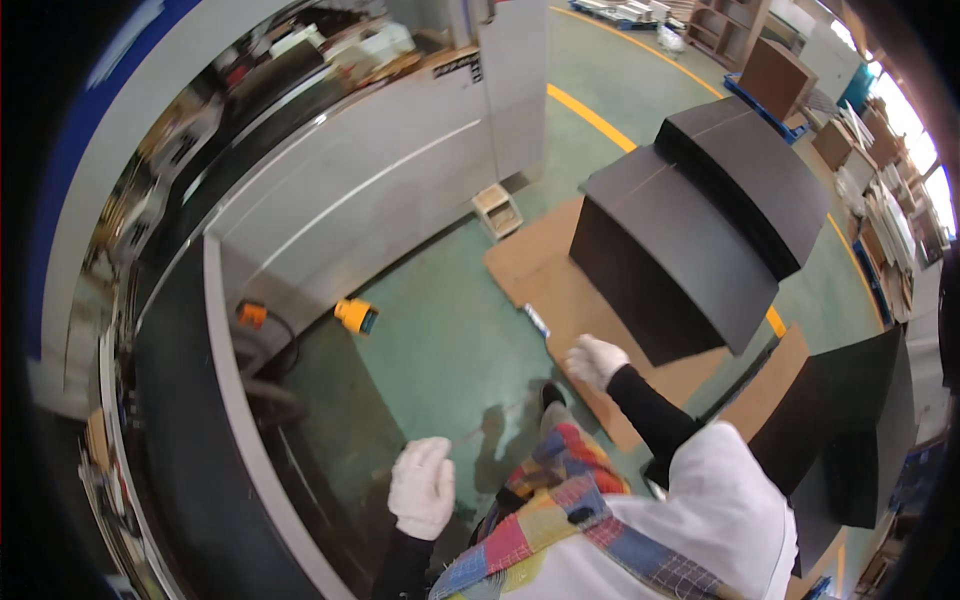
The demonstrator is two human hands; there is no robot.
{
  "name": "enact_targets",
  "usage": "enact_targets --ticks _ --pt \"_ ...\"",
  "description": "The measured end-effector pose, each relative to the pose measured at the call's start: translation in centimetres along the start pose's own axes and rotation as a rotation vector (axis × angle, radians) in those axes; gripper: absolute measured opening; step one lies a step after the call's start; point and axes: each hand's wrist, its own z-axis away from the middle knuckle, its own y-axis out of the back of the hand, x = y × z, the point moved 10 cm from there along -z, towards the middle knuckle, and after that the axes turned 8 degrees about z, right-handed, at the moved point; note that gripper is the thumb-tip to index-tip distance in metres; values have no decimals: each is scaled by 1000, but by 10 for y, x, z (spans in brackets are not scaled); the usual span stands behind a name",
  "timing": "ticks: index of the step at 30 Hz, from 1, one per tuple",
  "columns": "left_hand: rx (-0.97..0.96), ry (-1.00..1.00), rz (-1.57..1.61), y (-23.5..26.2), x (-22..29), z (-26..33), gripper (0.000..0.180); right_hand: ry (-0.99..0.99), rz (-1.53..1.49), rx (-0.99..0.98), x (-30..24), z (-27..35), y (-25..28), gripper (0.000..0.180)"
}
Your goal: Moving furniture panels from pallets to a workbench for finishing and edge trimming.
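We look down on our own two gloved hands, and neither one grasps anything. Our left hand (421, 487) hangs in a white glove with the fingers loosely curled, over the green floor (440, 340) beside the long grey machine housing (330, 200). Our right hand (596, 360), also in a white glove, reaches forward at the end of a black sleeve; its fingers are bent, but they close on nothing that we can make out. It hovers above the near edge of a flat brown cardboard sheet (545, 270) that lies on the floor. The nearest thing to this hand is a stack of large black sheets (665, 260), standing on that cardboard just ahead and to the right, near the hand yet apart from it. A second black stack (750, 175) sits behind the first, overlapping it. A small bluish object (536, 320) lies at the cardboard's edge, just left of our right hand. More black sheets (860, 430) stand at our far right. A small yellow object (355, 315) rests on the floor near the machine, well away from both hands.
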Motion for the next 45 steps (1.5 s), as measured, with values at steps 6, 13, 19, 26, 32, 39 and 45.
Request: enact_targets --ticks 6,13,19,26,32,39,45 --pt "-369 -149 108 -133 37 -144 25 313 -839 374 -110 -77 152 77" --pt "-503 -120 53 -170 35 -212 26 300 -1086 468 -130 -139 171 60" --pt "-524 -77 44 -189 7 -237 32 306 -1068 371 -135 -89 155 43" --pt "-452 -162 207 -257 11 -319 84 250 -666 365 -162 81 156 31" --pt "-541 -606 634 -296 116 -374 45 280 -555 365 -210 138 198 29" --pt "-606 -614 625 -235 234 -331 23 -44 -558 331 -89 81 200 71" --pt "-426 -265 565 -168 237 -341 33 506 -1245 218 -142 26 205 74"
